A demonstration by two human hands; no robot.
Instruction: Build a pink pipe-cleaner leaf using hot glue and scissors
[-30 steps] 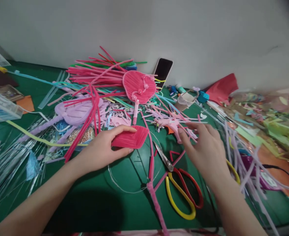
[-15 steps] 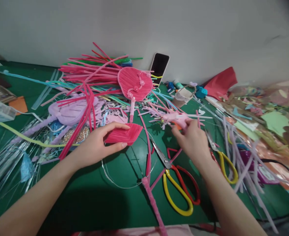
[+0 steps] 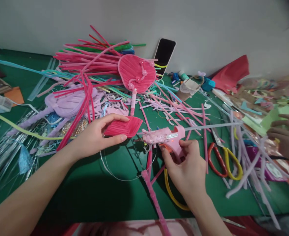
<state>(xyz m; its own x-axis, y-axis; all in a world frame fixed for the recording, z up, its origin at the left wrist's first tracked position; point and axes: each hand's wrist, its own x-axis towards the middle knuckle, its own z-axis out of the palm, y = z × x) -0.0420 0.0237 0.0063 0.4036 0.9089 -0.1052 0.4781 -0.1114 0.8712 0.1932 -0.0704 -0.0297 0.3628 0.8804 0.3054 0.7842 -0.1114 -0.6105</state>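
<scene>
My left hand [image 3: 102,132] pinches a flat red panel of pipe cleaners [image 3: 124,127] between thumb and fingers. My right hand [image 3: 187,164] is closed around the handle of a pink hot glue gun [image 3: 171,139], with a long clear glue stick [image 3: 210,126] sticking out of its back. The gun's nozzle points left, close to the panel's right edge; whether they touch I cannot tell. Below the gun, a pink wrapped stick [image 3: 155,203] runs down to the table edge. A finished red fan shape with pink beads [image 3: 136,73] lies beyond the panel.
Yellow- and red-handled scissors [image 3: 232,164] lie right of my hand; another pair's yellow handle [image 3: 175,193] shows beneath it. Red pipe cleaners [image 3: 92,62], a phone [image 3: 164,54] and a lilac fan [image 3: 68,101] stand farther back. Another person's hand [image 3: 286,134] is at the right.
My right hand has lifted the glue gun off the pile and brought it left and nearer, toward the red panel. Another person's hand has appeared at the right.
</scene>
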